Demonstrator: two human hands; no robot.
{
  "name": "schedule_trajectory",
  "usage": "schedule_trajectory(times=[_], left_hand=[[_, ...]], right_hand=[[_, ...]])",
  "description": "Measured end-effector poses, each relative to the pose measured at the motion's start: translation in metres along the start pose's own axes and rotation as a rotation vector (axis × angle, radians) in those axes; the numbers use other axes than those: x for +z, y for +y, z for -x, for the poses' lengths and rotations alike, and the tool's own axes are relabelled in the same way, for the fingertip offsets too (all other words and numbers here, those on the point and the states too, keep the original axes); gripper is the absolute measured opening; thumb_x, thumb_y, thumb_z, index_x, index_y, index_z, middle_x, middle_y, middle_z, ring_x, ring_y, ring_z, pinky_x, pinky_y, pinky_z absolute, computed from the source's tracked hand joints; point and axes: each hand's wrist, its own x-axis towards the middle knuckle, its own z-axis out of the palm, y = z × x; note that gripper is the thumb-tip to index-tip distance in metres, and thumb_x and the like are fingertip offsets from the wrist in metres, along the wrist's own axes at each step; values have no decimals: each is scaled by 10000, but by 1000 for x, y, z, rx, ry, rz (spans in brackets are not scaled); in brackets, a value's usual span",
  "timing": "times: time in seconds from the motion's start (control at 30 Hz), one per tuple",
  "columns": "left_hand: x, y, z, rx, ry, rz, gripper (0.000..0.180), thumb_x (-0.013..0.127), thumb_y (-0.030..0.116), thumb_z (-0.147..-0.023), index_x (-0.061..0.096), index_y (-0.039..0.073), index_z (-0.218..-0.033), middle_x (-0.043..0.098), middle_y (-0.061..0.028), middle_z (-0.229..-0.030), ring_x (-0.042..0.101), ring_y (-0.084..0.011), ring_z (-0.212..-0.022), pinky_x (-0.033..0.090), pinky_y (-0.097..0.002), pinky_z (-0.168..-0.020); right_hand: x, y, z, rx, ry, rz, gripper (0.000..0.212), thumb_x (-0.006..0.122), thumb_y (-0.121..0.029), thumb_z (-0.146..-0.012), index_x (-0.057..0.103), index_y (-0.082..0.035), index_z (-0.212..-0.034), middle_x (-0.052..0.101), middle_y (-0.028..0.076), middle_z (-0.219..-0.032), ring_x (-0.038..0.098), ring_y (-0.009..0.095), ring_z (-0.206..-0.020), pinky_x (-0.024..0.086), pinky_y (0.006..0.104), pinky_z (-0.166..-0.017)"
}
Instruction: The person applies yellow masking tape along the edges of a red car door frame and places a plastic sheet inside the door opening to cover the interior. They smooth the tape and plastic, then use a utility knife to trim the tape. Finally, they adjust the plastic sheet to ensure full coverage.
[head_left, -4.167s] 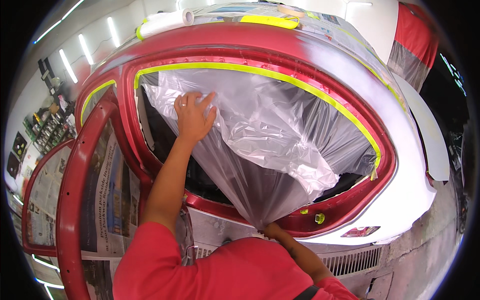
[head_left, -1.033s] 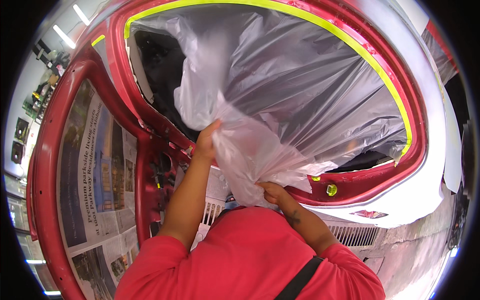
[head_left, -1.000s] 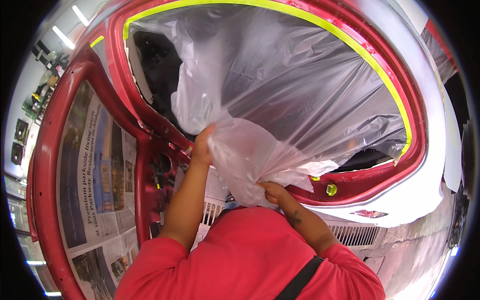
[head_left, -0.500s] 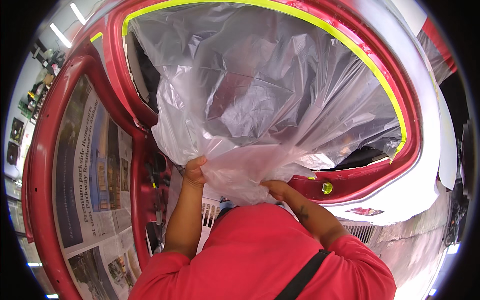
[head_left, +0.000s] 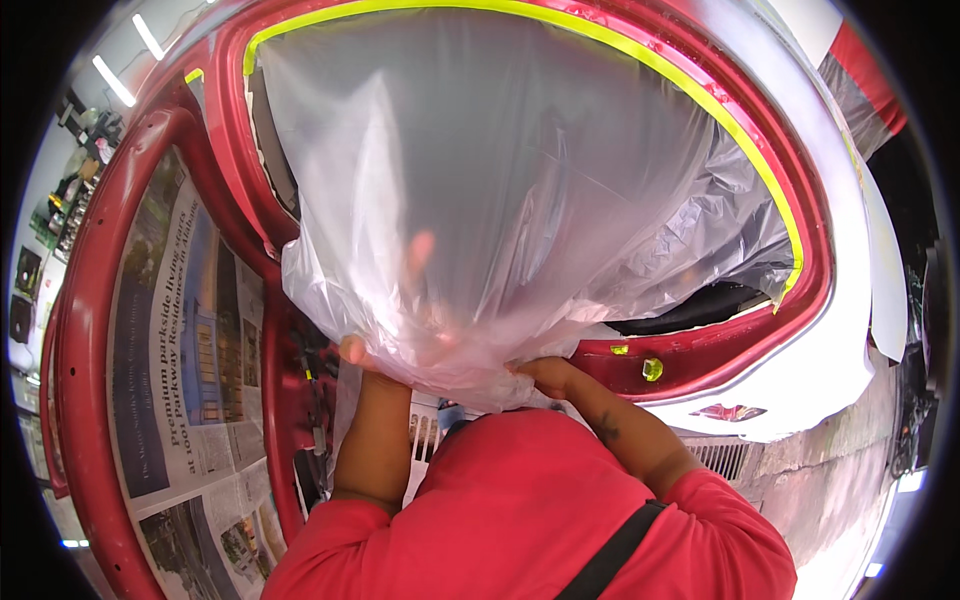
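A translucent plastic masking film [head_left: 480, 170] hangs over the red car body's door opening. Yellow-green masking tape [head_left: 660, 50] holds its upper edge in an arc. My left hand [head_left: 370, 356] is at the film's lower left, mostly behind it. Its thumb sticks out to the left, and one finger shows stretched upward through the plastic, so this hand looks open. Toward the lower middle, my right hand [head_left: 546, 375] is closed on the film's bunched lower edge, its fingertips partly hidden in the folds.
An open red door [head_left: 165, 130] stands at the left, its window covered with newspaper [head_left: 200, 330]. Below the film's right side, a dark gap shows above the red sill [head_left: 690, 365]. White body panel [head_left: 800, 390] curves along the right. Shelves with items line the far left.
The film has gone from crumpled to mostly smooth and taut. My left hand has moved slightly left and down, behind the film, with fingers spread. My right hand keeps its grip, nearly in place.
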Motion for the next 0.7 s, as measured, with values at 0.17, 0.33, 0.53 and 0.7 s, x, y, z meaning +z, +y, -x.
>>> schedule_trajectory(times=[0.17,0.33,0.53,0.7], left_hand=[[-87,-12,73,-163,435,-390,621,741,278,-902,594,-18,-1428,697,-200,-1344,687,-352,-1229,522,-483,-1108],[-164,-64,137,-153,836,-198,553,717,237,-948,596,7,-1436,707,-178,-1333,700,-322,-1206,535,-473,-1093],[-229,-120,190,-163,1274,-86,454,681,215,-989,624,34,-1402,689,-139,-1357,674,-320,-1234,544,-476,-1081],[-253,-154,220,-215,1662,-187,446,602,258,-1004,618,73,-1410,656,-133,-1395,639,-316,-1277,531,-505,-1089]], right_hand=[[-4,-5,22,59,108,-2,484,735,-194,-1024,613,88,-1398,659,129,-1404,607,233,-1308,439,362,-1150],[-1,-19,34,16,17,192,473,765,-183,-991,635,50,-1381,671,122,-1382,616,233,-1296,444,388,-1148],[-32,-20,16,-113,-169,-176,402,758,-181,-988,663,4,-1333,716,115,-1300,697,244,-1182,536,413,-1071],[-13,-21,16,-106,-47,-182,531,743,-303,-1017,608,24,-1413,692,146,-1371,671,270,-1248,511,431,-1120]])
